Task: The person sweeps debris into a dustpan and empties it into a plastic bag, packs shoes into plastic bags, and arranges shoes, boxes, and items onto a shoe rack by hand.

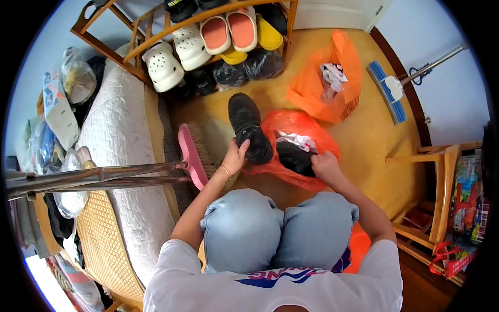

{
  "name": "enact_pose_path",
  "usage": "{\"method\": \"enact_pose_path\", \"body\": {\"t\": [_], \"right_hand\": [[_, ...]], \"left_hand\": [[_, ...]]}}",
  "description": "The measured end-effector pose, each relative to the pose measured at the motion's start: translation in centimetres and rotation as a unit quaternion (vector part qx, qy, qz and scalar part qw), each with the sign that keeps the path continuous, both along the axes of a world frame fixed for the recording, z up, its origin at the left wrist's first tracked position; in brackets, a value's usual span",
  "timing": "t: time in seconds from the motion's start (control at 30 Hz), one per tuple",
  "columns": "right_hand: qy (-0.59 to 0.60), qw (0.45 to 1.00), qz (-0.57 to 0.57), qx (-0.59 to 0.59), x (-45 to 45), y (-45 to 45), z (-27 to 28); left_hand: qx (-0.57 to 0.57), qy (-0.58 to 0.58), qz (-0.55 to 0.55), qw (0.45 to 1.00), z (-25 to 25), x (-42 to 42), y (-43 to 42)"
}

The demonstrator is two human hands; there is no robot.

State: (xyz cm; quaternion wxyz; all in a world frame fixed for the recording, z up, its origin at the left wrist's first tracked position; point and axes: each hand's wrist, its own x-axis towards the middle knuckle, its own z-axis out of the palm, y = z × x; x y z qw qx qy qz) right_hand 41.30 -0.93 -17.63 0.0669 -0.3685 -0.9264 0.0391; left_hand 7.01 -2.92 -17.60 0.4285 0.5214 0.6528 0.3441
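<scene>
My left hand (238, 156) grips a black shoe (245, 120) near one end, its thumb lying on top. The shoe is held sole down or nearly so, over the floor beside a red plastic bag (278, 120). Inside that bag lie white crumpled paper (301, 140) and a dark, rounded item (293, 157) that could be a second shoe; the bag's folds hide part of it. My right hand (324, 165) is closed at the bag's right side, its fingers pinching the edge of the dark item.
An orange bag (312, 93) with paper inside lies farther off. A wooden rack (140, 48) holds white clogs (162, 67) and other shoes. Left are a pink broom (191, 156) and a bed (117, 119); right, a blue mop (387, 91) and a wooden chair (442, 197).
</scene>
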Motion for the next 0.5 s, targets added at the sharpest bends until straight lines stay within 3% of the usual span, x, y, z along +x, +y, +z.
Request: {"method": "enact_pose_path", "body": {"t": [0.03,0.07,0.23,0.3,0.37,0.5], "right_hand": [[0.001,1.0,0.003,0.006,0.1,0.4,1.5],[0.007,0.997,-0.065,0.039,0.1,0.7,3.0],[0.049,0.968,-0.242,0.05,-2.0,2.7,5.7],[0.076,0.961,-0.263,0.029,-3.5,4.1,7.1],[0.103,0.952,-0.287,0.012,-4.8,5.2,8.4],[0.182,0.936,-0.296,-0.052,-8.2,6.9,11.8]], "left_hand": [[0.005,-0.046,0.018,0.999,0.5,-0.2,0.4],[0.008,-0.092,0.035,0.995,0.9,-0.5,0.6],[0.079,-0.101,0.048,0.991,4.2,-1.4,1.7],[0.114,-0.102,0.037,0.988,6.3,-0.8,1.8],[0.042,-0.139,0.001,0.989,7.5,-0.2,2.2],[0.042,-0.123,0.048,0.99,9.5,-0.1,3.5]]}}
